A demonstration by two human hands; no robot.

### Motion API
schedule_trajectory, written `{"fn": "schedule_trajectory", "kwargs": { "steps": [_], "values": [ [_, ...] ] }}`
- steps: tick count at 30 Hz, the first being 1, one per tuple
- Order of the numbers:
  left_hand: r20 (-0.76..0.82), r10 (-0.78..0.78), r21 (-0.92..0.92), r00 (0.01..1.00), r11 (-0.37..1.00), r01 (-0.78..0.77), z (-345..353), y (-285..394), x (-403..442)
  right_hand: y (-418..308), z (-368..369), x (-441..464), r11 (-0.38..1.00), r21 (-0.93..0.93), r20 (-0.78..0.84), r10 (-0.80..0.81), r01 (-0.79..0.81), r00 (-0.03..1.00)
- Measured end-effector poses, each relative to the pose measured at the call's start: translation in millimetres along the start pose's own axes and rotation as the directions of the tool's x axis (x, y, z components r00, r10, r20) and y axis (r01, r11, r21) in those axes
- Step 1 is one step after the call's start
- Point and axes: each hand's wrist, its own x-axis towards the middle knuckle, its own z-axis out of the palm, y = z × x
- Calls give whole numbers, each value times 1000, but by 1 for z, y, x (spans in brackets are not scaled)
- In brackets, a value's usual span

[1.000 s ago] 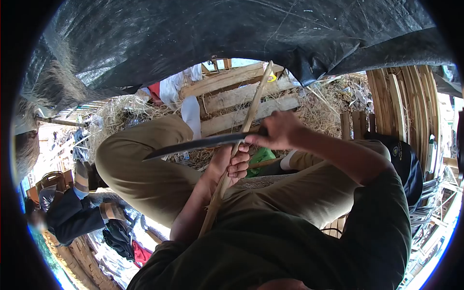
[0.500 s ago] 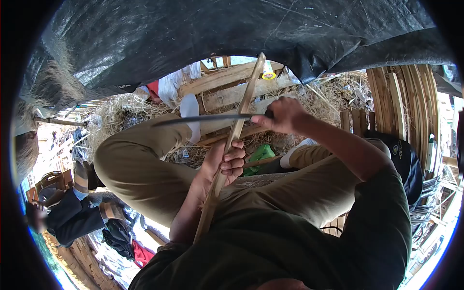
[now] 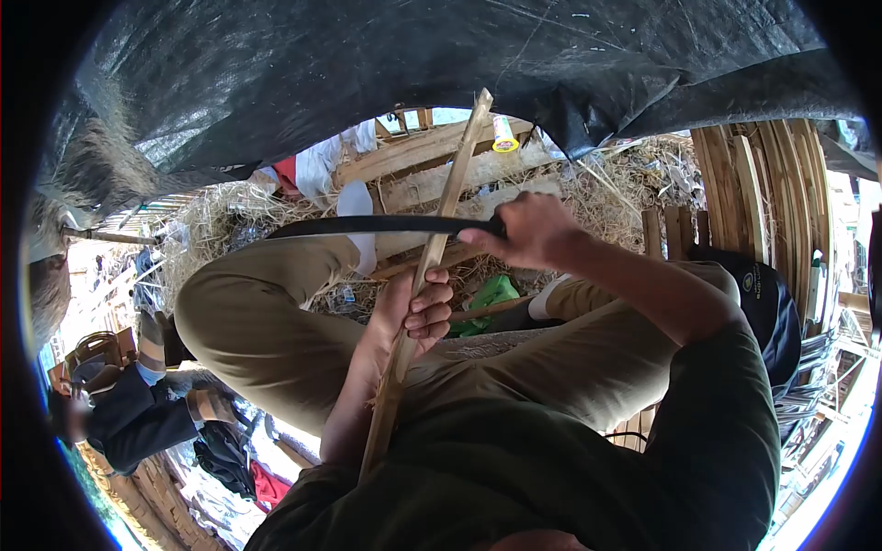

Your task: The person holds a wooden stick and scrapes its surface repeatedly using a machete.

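Observation:
My left hand is wrapped round a long, narrow wooden strip, which slants from my torso up toward the dark sheet. In my right hand is the handle of a long dark machete, its fingers closed. The blade points left and crosses the strip just above my left hand, seemingly touching it. Part of the handle is hidden by my fingers. My bent legs lie below and around both hands.
A black plastic sheet hangs close overhead. Split wooden slats stand at the right. Straw and shavings, a yellow-and-white cup and a green plastic bag lie ahead. Another person sits at the lower left.
The machete blade has turned from thin edge-on to showing its broad side. My right hand and the strip have shifted slightly left; my left hand keeps its grip.

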Motion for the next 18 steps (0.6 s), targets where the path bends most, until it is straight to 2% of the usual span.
{"fn": "schedule_trajectory", "kwargs": {
  "steps": [3, 5, 6, 8, 10, 11, 14, 16, 18],
  "values": [
    [-43, 16, 45, 999, 999, -14, 2, -3, -2, -17, -11, -16, 996, -47, -2, -81, 81, 997],
    [-87, -17, 72, 996, 997, 23, 13, -3, -2, 5, -6, 2, 999, 48, 34, -11, 9, 999],
    [-61, -17, 76, 998, 997, 22, 10, 0, -1, 8, -11, 8, 995, 92, 50, 23, -27, 998],
    [-16, -24, 69, 1000, 997, 25, -1, 0, 1, 4, -8, 2, 999, 49, 16, 1, -2, 1000],
    [-58, 7, 91, 998, 996, -2, 3, 3, 5, -12, -10, -10, 1000, -4, -47, -30, 30, 998],
    [-87, 15, 97, 996, 995, -6, 5, 2, 5, -14, -3, -11, 993, -105, -98, -65, 55, 993],
    [-105, 6, 120, 994, 993, 7, 10, -1, 1, 14, -2, 11, 999, 52, 54, -9, 6, 998],
    [-77, -17, 92, 997, 995, 25, 7, -2, 1, 12, -5, 10, 999, 23, -34, -27, 27, 999],
    [-105, 29, 136, 994, 991, -15, 0, 0, 0, -8, -5, -4, 999, -47, -80, -13, 9, 997]
  ]
}}
